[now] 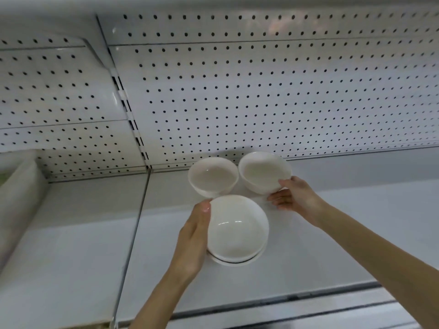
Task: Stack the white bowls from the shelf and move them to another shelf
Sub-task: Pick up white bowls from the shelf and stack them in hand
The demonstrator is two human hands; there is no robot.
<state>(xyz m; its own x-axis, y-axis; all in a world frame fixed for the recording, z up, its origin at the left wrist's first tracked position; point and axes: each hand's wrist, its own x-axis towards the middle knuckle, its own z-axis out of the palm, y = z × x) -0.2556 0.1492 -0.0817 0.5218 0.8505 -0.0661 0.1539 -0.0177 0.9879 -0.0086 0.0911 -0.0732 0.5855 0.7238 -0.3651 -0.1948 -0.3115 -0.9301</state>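
White shelf backed by pegboard carries the bowls. Towards the front sits a stack of two nested bowls. The left grip lies wide against its left side, fingers nearly straight and tips at the rim. Behind the stack stand the left bowl and the right bowl, just beside each other. The right grip holds the right bowl at its near right edge, thumb on the rim, fingers against the outer wall.

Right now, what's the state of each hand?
Left hand: open, straight fingers against the stacked bowls.
Right hand: pinching the rear right bowl by its rim.
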